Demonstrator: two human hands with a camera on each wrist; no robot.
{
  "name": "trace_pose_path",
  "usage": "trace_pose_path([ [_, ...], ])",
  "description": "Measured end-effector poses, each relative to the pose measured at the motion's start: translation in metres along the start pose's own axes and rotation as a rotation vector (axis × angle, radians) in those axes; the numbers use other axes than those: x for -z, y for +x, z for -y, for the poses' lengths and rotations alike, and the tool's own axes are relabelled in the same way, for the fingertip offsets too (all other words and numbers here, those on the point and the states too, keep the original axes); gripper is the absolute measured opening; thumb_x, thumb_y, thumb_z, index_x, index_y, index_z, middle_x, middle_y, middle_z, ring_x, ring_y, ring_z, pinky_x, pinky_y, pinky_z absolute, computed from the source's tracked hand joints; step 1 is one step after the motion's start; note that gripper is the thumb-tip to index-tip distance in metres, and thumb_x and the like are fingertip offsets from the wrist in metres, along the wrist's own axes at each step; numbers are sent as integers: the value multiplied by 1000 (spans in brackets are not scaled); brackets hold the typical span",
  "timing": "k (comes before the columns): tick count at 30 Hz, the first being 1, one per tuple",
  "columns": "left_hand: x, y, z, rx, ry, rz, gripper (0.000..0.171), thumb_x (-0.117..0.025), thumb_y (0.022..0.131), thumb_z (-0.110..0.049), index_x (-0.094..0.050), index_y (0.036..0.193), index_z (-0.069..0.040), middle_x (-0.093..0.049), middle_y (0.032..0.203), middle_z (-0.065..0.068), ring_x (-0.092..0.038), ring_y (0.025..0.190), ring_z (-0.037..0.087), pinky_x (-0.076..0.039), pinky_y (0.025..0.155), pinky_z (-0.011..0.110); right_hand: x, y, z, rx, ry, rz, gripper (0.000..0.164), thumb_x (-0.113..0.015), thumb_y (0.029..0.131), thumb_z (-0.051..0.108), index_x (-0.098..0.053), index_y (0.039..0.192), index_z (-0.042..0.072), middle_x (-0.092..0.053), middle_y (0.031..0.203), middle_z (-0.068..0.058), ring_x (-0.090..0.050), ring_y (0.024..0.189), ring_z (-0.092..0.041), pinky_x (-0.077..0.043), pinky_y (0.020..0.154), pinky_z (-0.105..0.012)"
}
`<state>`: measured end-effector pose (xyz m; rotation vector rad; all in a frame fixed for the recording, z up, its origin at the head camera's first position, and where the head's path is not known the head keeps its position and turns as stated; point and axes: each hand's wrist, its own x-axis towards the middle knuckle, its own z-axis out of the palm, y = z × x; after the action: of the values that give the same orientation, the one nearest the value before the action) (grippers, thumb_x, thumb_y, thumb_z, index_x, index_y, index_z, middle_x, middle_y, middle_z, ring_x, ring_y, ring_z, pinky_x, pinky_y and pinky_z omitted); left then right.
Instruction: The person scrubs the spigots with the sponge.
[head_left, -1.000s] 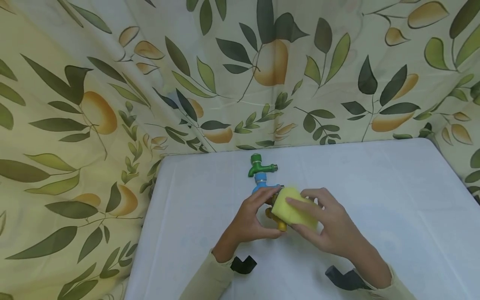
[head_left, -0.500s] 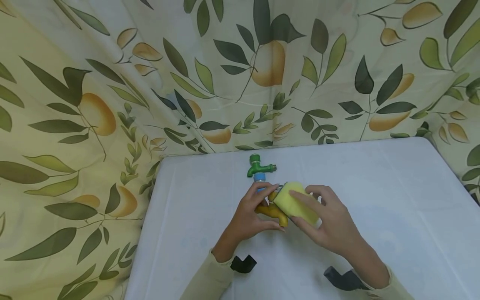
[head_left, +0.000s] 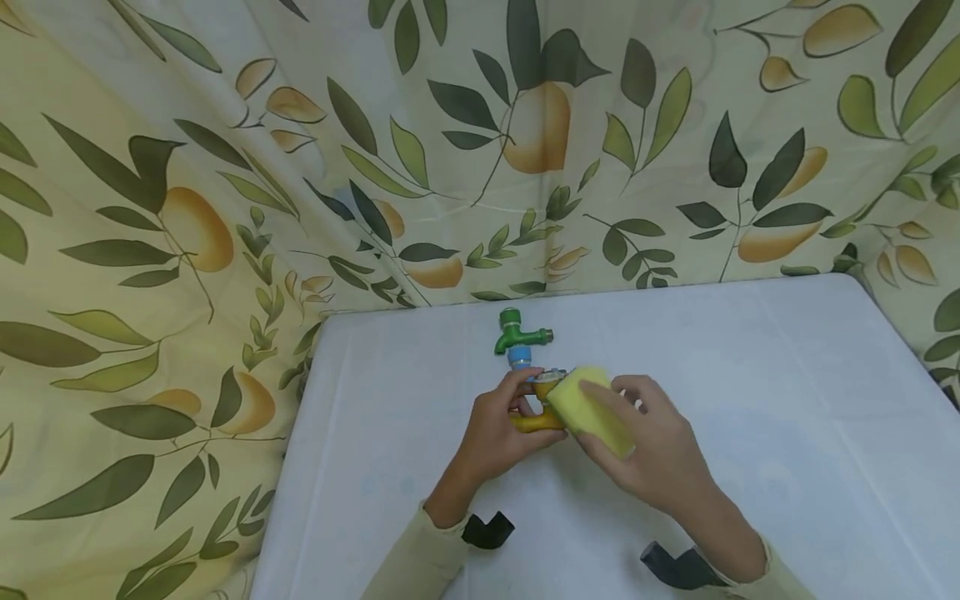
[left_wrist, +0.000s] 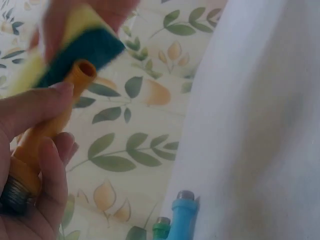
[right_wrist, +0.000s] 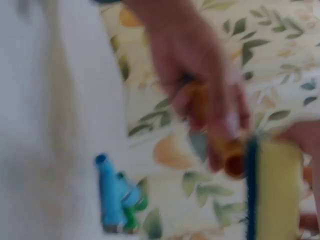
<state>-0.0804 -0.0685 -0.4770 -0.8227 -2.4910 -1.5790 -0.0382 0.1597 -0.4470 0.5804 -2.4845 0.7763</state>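
My left hand (head_left: pixel 491 437) grips a yellow tap (head_left: pixel 534 422), with the thumb along its spout in the left wrist view. The spout's open end (left_wrist: pixel 85 71) and a dark threaded end (left_wrist: pixel 17 192) show there. My right hand (head_left: pixel 667 450) holds a yellow sponge (head_left: pixel 592 412) with a dark green scouring side (left_wrist: pixel 95 52). That scouring side lies against the tap near its spout; the sponge hides part of the tap in the head view. Beyond the hands lie a blue tap (head_left: pixel 519 358), partly hidden by my left hand in the head view, and a green tap (head_left: pixel 517 335).
A white-covered table (head_left: pixel 810 433) lies under the hands. A curtain-like cloth (head_left: pixel 465 167) printed with leaves and fruit hangs behind it and at the left. Black pieces (head_left: pixel 487 530) show at both wrists.
The yellow tap has turned in my left hand: its spout end pointed toward the front and is now hidden behind the sponge, while its metal-topped part shows more. The sponge has shifted slightly along it.
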Motion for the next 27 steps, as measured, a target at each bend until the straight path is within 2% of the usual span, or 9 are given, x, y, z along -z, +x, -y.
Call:
trace_pose_path([
  [2,-2,-1,-1,35,-28,19,77,-91,76,-13,-51,142,-12,-74,117,10,-63,80,7,-56,69,17,-4,-1,0,-43,-19,-29,61,-86,73,29,-68,131,17,-59,110,-12,-57,90,-21,-53,59,-32],
  [6,-2,0,-1,58,-97,84,76,-84,85,-10,-44,150,-12,-70,128,12,-69,93,11,-59,80,20,-9,-2,1,-62,-9,-17,59,-83,77,34,-67,132,17,-59,110,-12,-56,90,-21,-53,60,-32],
  [9,-1,0,0,58,-167,132,74,-77,91,-8,-38,154,-13,-65,135,15,-72,104,18,-58,90,23,-13,-1,0,-82,6,-52,59,-83,78,31,-67,132,14,-58,110,-14,-58,89,-23,-54,61,-34],
  [13,1,0,2,90,-298,199,74,-72,95,-6,-33,156,-17,-56,144,16,-68,119,28,-57,97,25,-14,1,-1,-106,1,-59,64,-87,73,27,-66,132,13,-57,110,-14,-60,89,-23,-55,61,-35],
  [16,1,-1,5,131,-377,231,74,-69,96,-5,-31,158,-22,-47,149,13,-62,128,31,-56,99,27,-13,3,-2,-132,-21,-59,63,-86,74,27,-66,132,12,-57,111,-15,-60,90,-24,-56,62,-36],
  [19,3,-1,6,160,-437,235,75,-68,97,-3,-30,159,-24,-44,151,14,-60,130,32,-56,99,28,-11,4,-3,-164,-24,-80,63,-86,75,26,-66,133,12,-57,111,-16,-59,91,-24,-55,61,-36],
  [23,4,0,7,176,-509,216,76,-67,95,2,-31,158,-19,-50,149,19,-62,127,36,-58,96,30,-8,3,-2,-105,-11,-46,63,-87,72,27,-67,131,15,-58,110,-13,-59,90,-23,-55,60,-34],
  [27,2,2,6,179,-532,201,77,-67,94,4,-31,159,-18,-53,147,21,-63,125,38,-58,95,30,-8,3,-2,-110,-30,-78,61,-84,72,25,-68,130,14,-59,110,-15,-59,89,-25,-55,59,-36],
])
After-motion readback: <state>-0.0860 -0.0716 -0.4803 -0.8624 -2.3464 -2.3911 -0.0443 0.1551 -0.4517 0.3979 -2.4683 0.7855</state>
